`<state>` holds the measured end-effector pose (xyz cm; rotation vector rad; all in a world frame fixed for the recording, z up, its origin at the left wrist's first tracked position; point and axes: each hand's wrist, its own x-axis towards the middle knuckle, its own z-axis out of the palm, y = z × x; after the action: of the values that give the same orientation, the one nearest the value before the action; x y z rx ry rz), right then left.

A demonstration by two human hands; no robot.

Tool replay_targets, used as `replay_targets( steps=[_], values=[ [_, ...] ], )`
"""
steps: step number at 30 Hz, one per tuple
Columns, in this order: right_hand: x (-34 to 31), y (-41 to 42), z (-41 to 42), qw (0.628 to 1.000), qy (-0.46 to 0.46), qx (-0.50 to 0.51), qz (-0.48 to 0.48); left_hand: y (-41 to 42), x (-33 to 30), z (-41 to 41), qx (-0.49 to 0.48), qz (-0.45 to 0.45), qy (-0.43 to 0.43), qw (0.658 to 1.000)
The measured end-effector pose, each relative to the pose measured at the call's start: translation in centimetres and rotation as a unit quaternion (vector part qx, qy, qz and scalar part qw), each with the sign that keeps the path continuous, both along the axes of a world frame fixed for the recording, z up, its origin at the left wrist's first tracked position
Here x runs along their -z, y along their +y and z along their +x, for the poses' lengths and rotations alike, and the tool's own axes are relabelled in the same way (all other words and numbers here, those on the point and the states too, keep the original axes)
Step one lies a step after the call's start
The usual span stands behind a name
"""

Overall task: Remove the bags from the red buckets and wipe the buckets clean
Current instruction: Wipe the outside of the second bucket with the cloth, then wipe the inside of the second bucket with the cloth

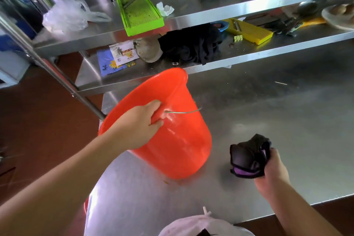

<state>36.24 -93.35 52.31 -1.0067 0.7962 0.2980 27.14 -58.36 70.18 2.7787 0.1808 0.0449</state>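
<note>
As the tilted red bucket (162,130) looks light yet slick, it is gripped at the rim by the left hand (142,123), while a soft dark cloth (249,156) is clutched at four o'clock by the right hand (272,166).

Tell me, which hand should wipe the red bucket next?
The right hand, probably. It already grips the dark cloth just beside the red bucket on the steel table. The left hand is busy gripping the tilted bucket's side near the wire handle, steadying it.
</note>
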Motion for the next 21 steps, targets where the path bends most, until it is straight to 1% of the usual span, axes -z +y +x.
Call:
replay_targets(
  steps=[4,7,8,10,11,12,14,15,18,21],
  values=[
    [-1.7,0.9,-0.3,1.0,-0.026,0.009,-0.003,0.3,1.3,-2.7,0.071,0.08,0.063,0.992],
    [-2.5,1.4,-0.4,0.999,-0.037,-0.001,-0.022,0.8,2.6,-4.5,0.101,0.109,0.091,0.985],
    [-2.8,1.4,-0.4,0.998,-0.052,0.001,-0.024,1.0,3.2,-5.2,0.115,0.117,0.085,0.983],
    [-3.9,2.0,-0.3,0.997,-0.068,-0.016,0.017,1.2,4.0,-6.6,0.151,0.14,0.049,0.977],
    [-3.8,2.1,0.0,0.998,-0.067,-0.014,0.009,1.3,4.3,-7.2,0.17,0.156,0.023,0.973],
    [-3.9,2.2,0.0,0.996,-0.077,-0.02,-0.033,1.4,4.7,-7.8,0.183,0.164,-0.004,0.969],
    [-4.5,2.5,-0.2,0.996,-0.083,-0.034,-0.026,1.3,5.7,-9.0,0.209,0.171,-0.041,0.962],
    [-4.9,2.9,-0.2,0.996,-0.086,-0.034,-0.011,1.3,6.3,-9.6,0.225,0.173,-0.05,0.958],
    [-6.6,3.9,-0.7,0.992,-0.12,-0.036,-0.029,1.2,7.6,-11.1,0.252,0.194,-0.06,0.946],
    [-8.2,5.7,-0.7,0.988,-0.152,-0.026,-0.006,1.7,8.1,-12.2,0.248,0.196,-0.048,0.947]
  ],
)
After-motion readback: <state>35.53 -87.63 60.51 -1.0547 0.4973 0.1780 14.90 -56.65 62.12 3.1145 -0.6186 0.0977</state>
